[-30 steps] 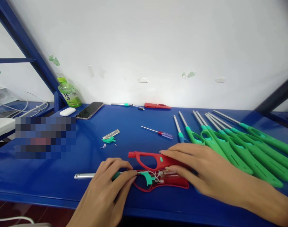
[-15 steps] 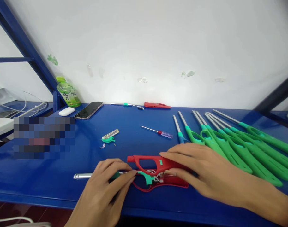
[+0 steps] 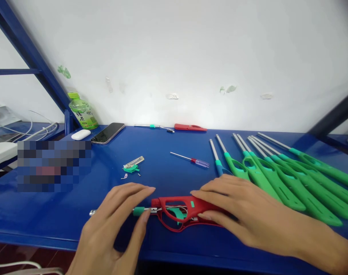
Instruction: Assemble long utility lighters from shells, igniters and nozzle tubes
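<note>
My right hand presses the upper red lighter shell half from above, thumb and fingers along its handle. Beneath it sits the lower red shell half, offset towards me, with a teal trigger and white wires showing in the gap. The metal lighter tube with its teal collar points left from the shells. Over this tube is my left hand, fingers and thumb apart; its thumb tip lies at the tube's inner end, and whether it touches is unclear.
Several green lighters lie on the right. Beyond the hands are a screwdriver, small loose parts, a spare tube assembly and another red shell piece. A phone, white case and green bottle stand back left.
The upper red shell half has come down towards the lower one, covering more of the wires. My left hand has loosened, its fingers spreading and shifting left.
</note>
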{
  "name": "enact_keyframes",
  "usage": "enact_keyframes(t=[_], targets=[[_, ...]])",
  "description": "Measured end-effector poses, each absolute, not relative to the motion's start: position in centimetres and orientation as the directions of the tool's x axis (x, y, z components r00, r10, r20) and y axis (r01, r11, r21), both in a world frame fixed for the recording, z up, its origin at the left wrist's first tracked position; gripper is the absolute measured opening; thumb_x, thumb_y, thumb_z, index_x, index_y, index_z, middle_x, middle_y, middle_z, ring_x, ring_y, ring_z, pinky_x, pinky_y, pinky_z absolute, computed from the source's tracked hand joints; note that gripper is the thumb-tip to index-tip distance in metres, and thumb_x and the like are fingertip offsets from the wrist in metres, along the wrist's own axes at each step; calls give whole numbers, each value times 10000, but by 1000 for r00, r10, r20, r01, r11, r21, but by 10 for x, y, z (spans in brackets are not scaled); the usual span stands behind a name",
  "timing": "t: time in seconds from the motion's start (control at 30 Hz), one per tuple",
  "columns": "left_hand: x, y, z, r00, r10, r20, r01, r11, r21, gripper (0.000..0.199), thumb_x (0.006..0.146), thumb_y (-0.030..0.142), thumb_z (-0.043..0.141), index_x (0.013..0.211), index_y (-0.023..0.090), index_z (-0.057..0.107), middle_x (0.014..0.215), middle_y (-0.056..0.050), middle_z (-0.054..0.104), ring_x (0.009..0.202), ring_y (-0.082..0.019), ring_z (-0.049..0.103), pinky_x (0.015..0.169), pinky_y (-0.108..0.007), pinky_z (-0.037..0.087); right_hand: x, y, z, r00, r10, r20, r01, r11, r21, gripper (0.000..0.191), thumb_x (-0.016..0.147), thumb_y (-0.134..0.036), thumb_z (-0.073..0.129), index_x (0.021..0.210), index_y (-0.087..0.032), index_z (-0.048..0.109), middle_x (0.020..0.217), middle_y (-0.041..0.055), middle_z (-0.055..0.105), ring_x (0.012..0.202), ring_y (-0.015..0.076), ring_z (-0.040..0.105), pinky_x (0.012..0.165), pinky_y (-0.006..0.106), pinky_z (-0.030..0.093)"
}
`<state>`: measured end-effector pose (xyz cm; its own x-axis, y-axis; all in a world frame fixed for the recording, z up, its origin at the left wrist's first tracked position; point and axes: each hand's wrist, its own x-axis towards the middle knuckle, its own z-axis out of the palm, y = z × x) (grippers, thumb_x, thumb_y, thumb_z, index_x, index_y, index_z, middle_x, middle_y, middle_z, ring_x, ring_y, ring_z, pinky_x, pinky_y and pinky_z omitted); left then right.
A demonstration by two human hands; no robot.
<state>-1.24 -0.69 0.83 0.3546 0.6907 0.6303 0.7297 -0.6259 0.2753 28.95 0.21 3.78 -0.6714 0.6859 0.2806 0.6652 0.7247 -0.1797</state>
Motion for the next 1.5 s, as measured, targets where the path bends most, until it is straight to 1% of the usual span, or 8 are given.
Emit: enact_keyframes(t=[0.07, 0.13, 0.27, 0.4, 0.77, 1.0, 1.17, 1.5], targets=[[-12, -6, 6, 425, 683, 594, 721, -652, 234, 357, 1042, 278, 560, 1396, 299, 606, 1330, -3, 682, 1264, -187, 611, 1051, -312, 526, 289, 2, 36, -675, 685, 274, 660, 727, -189, 342, 1123, -395, 459, 1326, -229, 677, 1161, 26, 760, 1016, 222, 722, 927, 413, 531], [-11, -5, 4, 478, 667, 572, 697, -684, 215, 356, 1041, 247, 552, 1390, 291, 606, 1310, -5, 703, 1282, -189, 602, 1062, -328, 533, 288, 1, 35, -681, 681, 270, 655, 731, -192, 324, 1115, -391, 483, 1328, -234, 671, 1148, 18, 755, 1018, 226, 711, 942, 420, 520], [-11, -4, 5, 528, 645, 552, 664, -719, 206, 310, 1023, 176, 550, 1305, 267, 639, 1222, -11, 732, 1216, -176, 631, 1050, -325, 527, 285, 0, 32, -689, 684, 241, 654, 729, -199, 317, 1110, -388, 498, 1346, -244, 653, 1127, 15, 744, 1015, 239, 692, 968, 448, 506], [-14, -3, 5, 552, 641, 533, 652, -730, 205, 326, 1015, 169, 561, 1321, 260, 626, 1214, -10, 730, 1177, -177, 641, 1024, -323, 508, 283, 0, 31, -698, 679, 227, 645, 734, -212, 315, 1113, -385, 489, 1337, -236, 653, 1116, 24, 736, 1002, 241, 682, 955, 451, 509], [-18, 5, -1, 578, 629, 520, 611, -756, 235, 322, 1046, 142, 530, 1314, 287, 633, 1221, 14, 730, 1122, -172, 652, 982, -320, 485, 283, -1, 32, -709, 665, 235, 636, 747, -194, 301, 1108, -377, 502, 1310, -223, 662, 1082, 33, 736, 963, 237, 679, 926, 428, 510], [-19, 4, 0, 590, 642, 489, 617, -750, 240, 363, 1055, 134, 516, 1354, 310, 625, 1194, 30, 736, 1089, -153, 663, 936, -288, 516, 283, -3, 30, -703, 669, 243, 641, 743, -191, 295, 1101, -389, 520, 1306, -234, 664, 1072, 23, 736, 963, 236, 687, 936, 427, 502], [-19, 6, -3, 580, 653, 487, 616, -743, 261, 357, 1065, 157, 518, 1365, 315, 628, 1200, 18, 733, 1090, -164, 663, 925, -296, 524, 283, -2, 30, -702, 663, 262, 641, 748, -174, 286, 1096, -380, 535, 1301, -232, 666, 1069, 23, 742, 949, 236, 691, 912, 419, 501], [-22, 5, -2, 589, 637, 496, 615, -753, 237, 363, 1046, 145, 534, 1343, 312, 658, 1190, 12, 741, 1092, -173, 673, 928, -299, 536, 282, -3, 26, -711, 651, 264, 636, 757, -153, 305, 1103, -380, 519, 1316, -211, 656, 1081, 35, 735, 953, 236, 688, 893, 425, 508]])
